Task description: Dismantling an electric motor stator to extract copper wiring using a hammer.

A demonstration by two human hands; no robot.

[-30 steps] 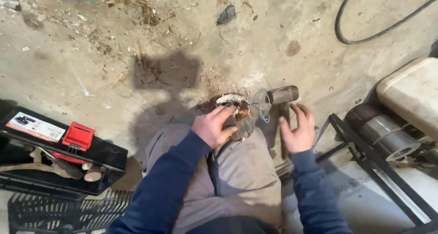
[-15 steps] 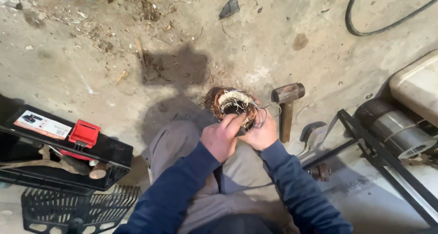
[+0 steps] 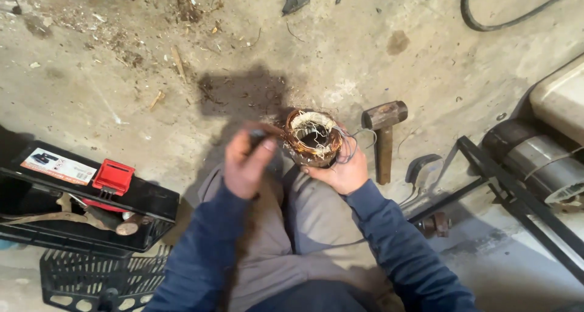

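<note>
I sit on a concrete floor with a round motor stator (image 3: 314, 138) of copper windings resting at my knees. My right hand (image 3: 344, 169) cups the stator from below and the right side, tilting its opening up. My left hand (image 3: 246, 160) is closed on a thin tool or strand of wire (image 3: 267, 132) that reaches toward the stator's left rim; motion blur hides what it is. Loose thin wires (image 3: 359, 138) trail from the stator's right side.
A hammer (image 3: 384, 135) lies on the floor just right of the stator. An open black toolbox (image 3: 79, 196) with a red latch sits at left, a black plastic grate (image 3: 91, 278) below it. A metal frame (image 3: 517, 202) and motor housing (image 3: 535, 160) stand at right; a black cable (image 3: 486, 20) curves at top right.
My right hand left the hammer and came under the stator. My left hand has pulled back from the stator's top to its left side, gripping something thin.
</note>
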